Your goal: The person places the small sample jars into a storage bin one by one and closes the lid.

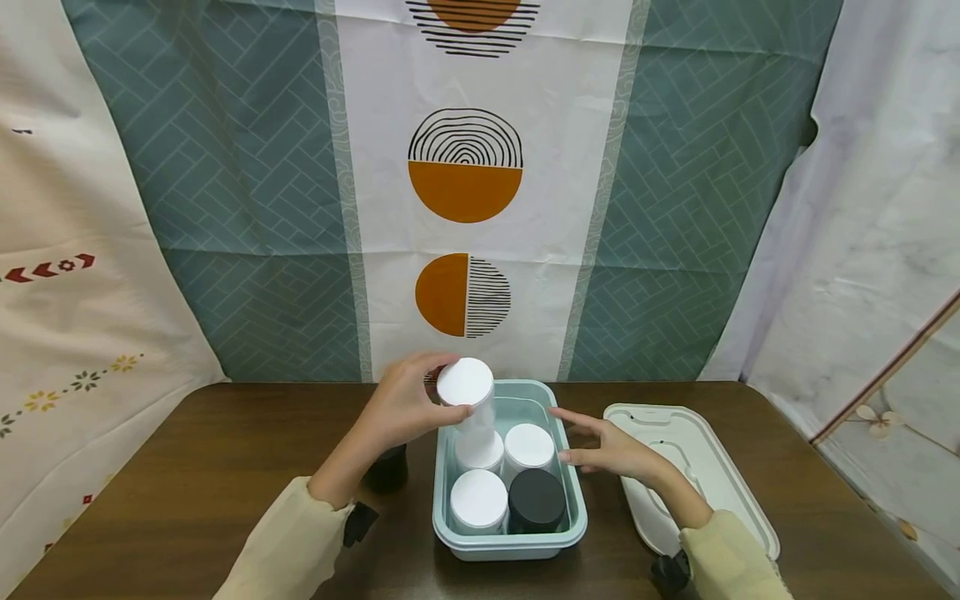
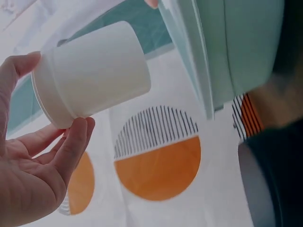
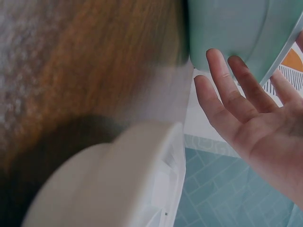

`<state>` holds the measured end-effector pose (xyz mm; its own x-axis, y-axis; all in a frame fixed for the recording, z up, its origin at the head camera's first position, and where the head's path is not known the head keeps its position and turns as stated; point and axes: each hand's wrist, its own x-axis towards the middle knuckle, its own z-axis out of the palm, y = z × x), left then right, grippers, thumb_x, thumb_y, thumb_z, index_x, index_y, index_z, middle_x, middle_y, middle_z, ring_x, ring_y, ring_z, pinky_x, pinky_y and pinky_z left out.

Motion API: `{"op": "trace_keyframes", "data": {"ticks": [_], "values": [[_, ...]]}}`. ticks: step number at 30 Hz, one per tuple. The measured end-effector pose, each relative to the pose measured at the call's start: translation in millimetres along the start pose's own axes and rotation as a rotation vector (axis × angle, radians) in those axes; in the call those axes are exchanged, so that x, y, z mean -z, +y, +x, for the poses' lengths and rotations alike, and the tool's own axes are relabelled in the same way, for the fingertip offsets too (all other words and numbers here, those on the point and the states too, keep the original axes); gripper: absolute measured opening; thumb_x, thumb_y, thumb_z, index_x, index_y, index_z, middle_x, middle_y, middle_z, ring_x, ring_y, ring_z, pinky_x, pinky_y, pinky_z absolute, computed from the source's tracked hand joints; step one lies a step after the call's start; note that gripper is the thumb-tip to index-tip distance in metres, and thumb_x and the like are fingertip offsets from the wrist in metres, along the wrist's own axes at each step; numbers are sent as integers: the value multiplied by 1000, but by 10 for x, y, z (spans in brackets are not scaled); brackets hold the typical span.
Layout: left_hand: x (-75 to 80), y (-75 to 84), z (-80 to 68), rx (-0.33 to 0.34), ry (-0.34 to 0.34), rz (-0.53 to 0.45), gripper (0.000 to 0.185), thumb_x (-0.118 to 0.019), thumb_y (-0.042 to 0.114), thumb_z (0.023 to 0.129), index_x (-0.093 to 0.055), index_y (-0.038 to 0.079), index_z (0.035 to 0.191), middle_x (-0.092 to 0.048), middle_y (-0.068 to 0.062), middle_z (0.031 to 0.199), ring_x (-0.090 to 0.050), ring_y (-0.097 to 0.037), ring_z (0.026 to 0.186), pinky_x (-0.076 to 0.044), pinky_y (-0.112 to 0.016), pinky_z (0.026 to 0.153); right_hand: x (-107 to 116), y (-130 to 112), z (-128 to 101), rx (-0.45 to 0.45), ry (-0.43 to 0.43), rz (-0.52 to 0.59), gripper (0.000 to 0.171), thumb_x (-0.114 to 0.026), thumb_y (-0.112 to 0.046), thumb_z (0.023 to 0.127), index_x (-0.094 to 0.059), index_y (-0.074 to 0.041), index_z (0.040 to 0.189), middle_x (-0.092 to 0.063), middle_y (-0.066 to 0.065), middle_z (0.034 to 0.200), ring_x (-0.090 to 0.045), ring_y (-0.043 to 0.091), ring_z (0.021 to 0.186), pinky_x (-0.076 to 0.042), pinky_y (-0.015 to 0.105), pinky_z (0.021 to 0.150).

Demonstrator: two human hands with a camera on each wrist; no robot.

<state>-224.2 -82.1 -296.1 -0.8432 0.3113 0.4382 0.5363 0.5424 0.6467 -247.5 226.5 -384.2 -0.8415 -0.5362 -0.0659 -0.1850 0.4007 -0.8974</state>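
My left hand (image 1: 408,404) grips a white lidded jar (image 1: 467,383) between thumb and fingers, held above the far part of a pale green bin (image 1: 509,546). In the left wrist view the jar (image 2: 94,71) lies sideways across the picture, the left hand (image 2: 42,165) around its lid end. Inside the bin stand several jars: white-lidded ones (image 1: 478,500) and a black-lidded one (image 1: 536,500). My right hand (image 1: 611,450) is by the bin's right rim, fingers spread and holding nothing. The right wrist view shows that hand (image 3: 255,118) with loosely extended fingers beside the bin's wall (image 3: 227,33).
A whitish-green lid (image 1: 705,442) lies on the brown table (image 1: 225,483), partly beneath the right forearm. Left of the bin, a dark round container (image 1: 387,471) is partly hidden by the left wrist. Patterned cloth (image 1: 465,242) hangs behind the table.
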Motion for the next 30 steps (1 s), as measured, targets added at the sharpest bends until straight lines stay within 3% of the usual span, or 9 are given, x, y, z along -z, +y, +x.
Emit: {"op": "trace_keyframes", "data": {"ticks": [10,18,30], "values": [[-339,-38,256,-28,10,45,55,-81,22,65,-62,3,113,-63,-6,102,-52,-17,84,-45,-26,69,5,4,1,-5,3,3,68,-64,-24,85,-31,-17,143,-36,25,136,-45,37,116,-51,44,76],[-599,-168,408,-23,-21,63,55,-80,23,67,-61,1,114,-62,-9,106,-54,-19,88,-48,-28,71,6,2,11,-8,3,4,67,-64,-23,85,-31,-17,143,-36,25,137,-44,37,116,-50,44,76],[-853,-317,500,33,-171,157,49,-79,30,68,-65,4,106,-65,-8,99,-57,-20,85,-47,-31,70,3,-30,-12,-17,5,-1,67,-64,-25,85,-31,-18,143,-33,24,138,-42,37,118,-50,43,76]]}}
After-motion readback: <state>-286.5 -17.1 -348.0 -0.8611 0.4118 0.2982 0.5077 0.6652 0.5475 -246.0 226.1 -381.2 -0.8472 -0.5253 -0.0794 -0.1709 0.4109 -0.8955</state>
